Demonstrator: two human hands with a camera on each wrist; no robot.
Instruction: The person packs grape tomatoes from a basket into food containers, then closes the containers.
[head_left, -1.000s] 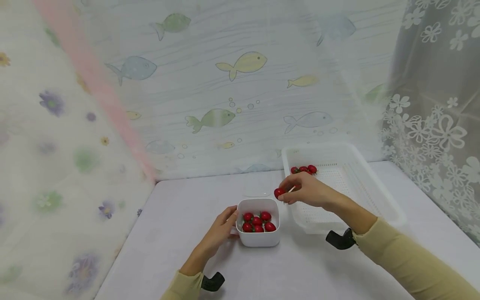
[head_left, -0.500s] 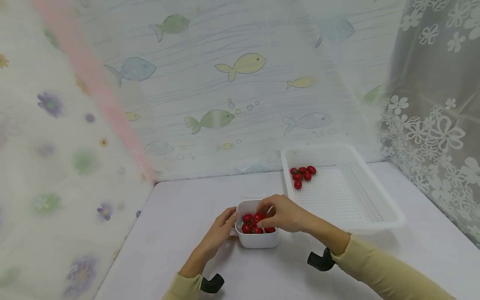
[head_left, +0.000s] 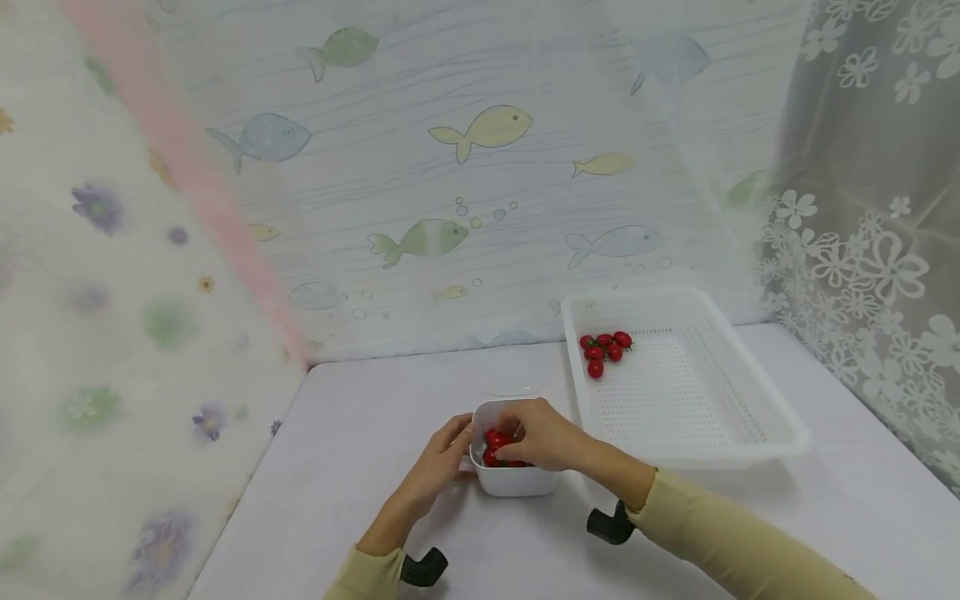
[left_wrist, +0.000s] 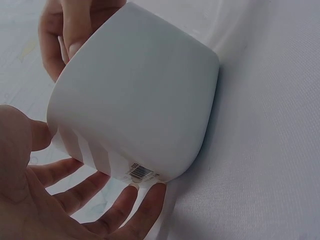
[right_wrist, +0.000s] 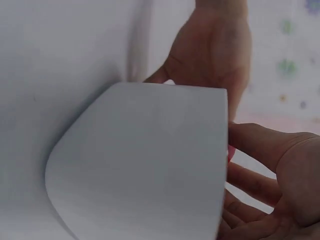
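Under the right hand [head_left: 542, 433], fingers curled among small, smooth, bruisable tomatoes [head_left: 492, 437], best pinched gently; left hand [head_left: 442, 454] steadies the tub [head_left: 517, 482], fingers straight.

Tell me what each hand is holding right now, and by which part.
The left hand steadies the white bowl by its left side wall. The right hand reaches into the bowl over the small red fruits; whether it grips one cannot be told.

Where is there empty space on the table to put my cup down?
The table is bare to the left of the white bowl, and along its front edge below the arms. The white basket is mostly free too; its tomatoes sit in the far left corner. It is crowded at the bowl, where the left hand and right hand meet.
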